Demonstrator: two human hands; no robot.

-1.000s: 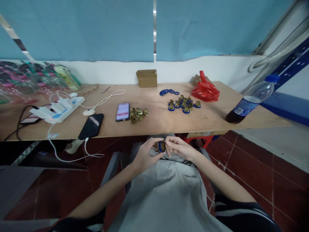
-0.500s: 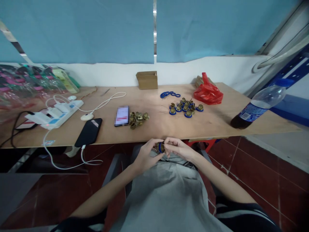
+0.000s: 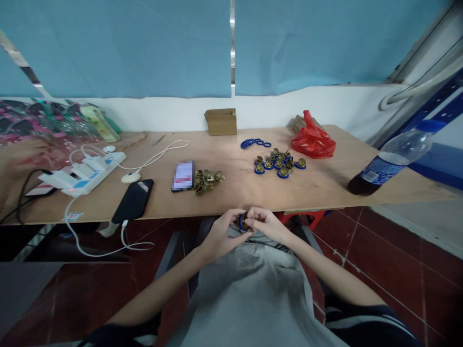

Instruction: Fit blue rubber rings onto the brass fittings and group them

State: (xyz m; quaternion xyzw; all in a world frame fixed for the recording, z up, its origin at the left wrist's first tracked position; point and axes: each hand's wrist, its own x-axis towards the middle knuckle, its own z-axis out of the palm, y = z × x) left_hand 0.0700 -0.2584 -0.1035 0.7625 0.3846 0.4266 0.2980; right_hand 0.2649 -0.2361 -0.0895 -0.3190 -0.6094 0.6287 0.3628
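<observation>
Just in front of the table edge, above my lap, a brass-coloured round metal piece with a blue ring (image 3: 243,222) sits between both hands. My left hand (image 3: 224,232) grips its rim from the left with thumb and fingers. My right hand (image 3: 266,224) pinches at the piece from the right; its fingertips partly cover it. On the table beyond lie several brass pieces fitted with blue rings (image 3: 278,163). Loose blue rings (image 3: 255,143) lie behind them. Several brass pieces without visible rings (image 3: 209,182) are heaped beside a lit phone (image 3: 183,176).
A cola bottle (image 3: 390,161) leans at the right, and a red plastic bag (image 3: 313,141) lies behind the pieces. A small cardboard box (image 3: 221,122) stands by the wall. A power strip (image 3: 94,174), black phone (image 3: 133,201), cables and bottles fill the left, where another person's blurred arm (image 3: 14,153) reaches in.
The ringed brass piece has turned in my fingers, showing more of its face. My right fingers have shifted on it slightly. Another person's arm has appeared at the far left.
</observation>
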